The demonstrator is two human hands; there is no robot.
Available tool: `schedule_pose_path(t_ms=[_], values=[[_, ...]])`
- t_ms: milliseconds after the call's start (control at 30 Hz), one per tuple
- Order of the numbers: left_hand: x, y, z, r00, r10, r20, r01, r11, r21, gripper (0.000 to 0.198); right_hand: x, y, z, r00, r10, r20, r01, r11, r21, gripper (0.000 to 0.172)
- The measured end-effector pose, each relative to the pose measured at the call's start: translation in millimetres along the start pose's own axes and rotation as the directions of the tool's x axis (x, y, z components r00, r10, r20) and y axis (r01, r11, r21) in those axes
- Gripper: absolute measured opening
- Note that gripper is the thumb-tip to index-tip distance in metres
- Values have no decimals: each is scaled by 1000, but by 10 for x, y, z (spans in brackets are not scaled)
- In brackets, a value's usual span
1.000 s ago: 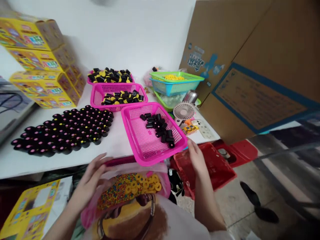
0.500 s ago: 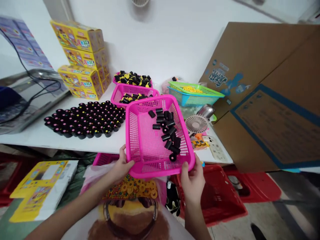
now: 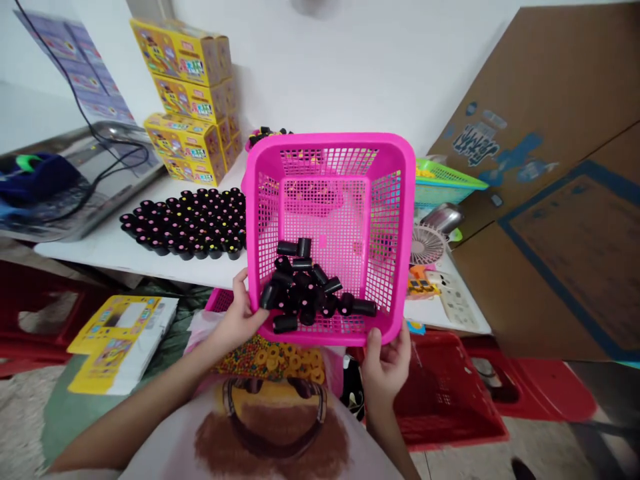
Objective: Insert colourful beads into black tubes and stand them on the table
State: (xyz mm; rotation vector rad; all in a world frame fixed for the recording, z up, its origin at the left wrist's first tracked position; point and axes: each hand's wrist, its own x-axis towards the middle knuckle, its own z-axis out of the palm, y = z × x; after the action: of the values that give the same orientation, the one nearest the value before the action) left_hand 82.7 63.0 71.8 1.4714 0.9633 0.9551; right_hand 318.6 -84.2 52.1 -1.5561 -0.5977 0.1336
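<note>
Both hands hold a pink mesh basket [image 3: 390, 200] tilted up toward me over my lap. My left hand [image 3: 239, 319] grips its near left corner. My right hand [image 3: 385, 363] grips its near right corner with the thumb on the rim. Several black cylinders [image 3: 307, 293] have slid into a heap at the basket's near edge. Below the basket, on my lap, lies a pink-edged bag or tray of small coloured beads and yellow rings [image 3: 280, 360].
On the white table [image 3: 115, 247] stand rows of black caps [image 3: 190, 223], with stacked yellow boxes [image 3: 193, 100] behind. Green and blue baskets [image 3: 445, 180], a small fan [image 3: 427, 243] and a big cardboard sheet [image 3: 550, 220] are at the right. Red crates [image 3: 450, 393] sit on the floor.
The pink basket has been lifted off the table and tipped toward me. The black cylinders slid to its near edge. My left hand moved from the lap bag onto the basket.
</note>
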Motion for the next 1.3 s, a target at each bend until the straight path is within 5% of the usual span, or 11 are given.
schedule_pose_path(t_ms=[200, 367, 667, 933, 1000, 1067, 1133, 1167, 1233, 1267, 1300], values=[[9, 164, -81, 997, -46, 61, 46, 999, 5, 84, 12, -38, 95, 999, 40, 24, -40, 999, 12, 71], [-82, 227, -136, 993, -68, 99, 57, 992, 110, 90, -1, -20, -36, 994, 103, 31, -104, 994, 27, 67], [38, 201, 24, 973, -187, 134, 164, 973, 162, 80, 26, 101, -152, 954, 299, 34, -301, 950, 82, 67], [742, 250, 120, 926, -138, 352, -42, 888, 459, 69, 310, 189, 5, 929, 364, 70, -369, 889, 273, 104], [828, 309, 111, 941, -63, 332, -137, 826, 547, 70, 239, 182, -24, 954, 299, 30, -296, 919, 262, 94], [861, 411, 138, 955, 132, 266, -279, 703, 654, 67, 91, 160, -73, 985, 159, -74, -143, 972, 187, 75], [891, 534, 234, 896, 295, 333, -443, 533, 720, 52, -85, 127, -133, 986, -24, -164, 36, 997, 73, 50], [920, 589, 311, 849, 303, 432, -527, 457, 716, 43, -162, 107, -162, 985, -113, -129, 117, 993, 24, 36], [1015, 658, 511, 745, 171, 645, -657, 361, 662, 30, -264, 62, -192, 952, -232, 199, 239, 971, -15, 11], [1075, 670, 620, 706, 72, 705, -683, 336, 649, 28, -283, 41, -183, 863, -241, 444, 273, 962, -9, 4], [1135, 674, 724, 686, -34, 727, -683, 316, 659, 29, -283, 24, -151, 705, -218, 675, 292, 956, 4, 9]])
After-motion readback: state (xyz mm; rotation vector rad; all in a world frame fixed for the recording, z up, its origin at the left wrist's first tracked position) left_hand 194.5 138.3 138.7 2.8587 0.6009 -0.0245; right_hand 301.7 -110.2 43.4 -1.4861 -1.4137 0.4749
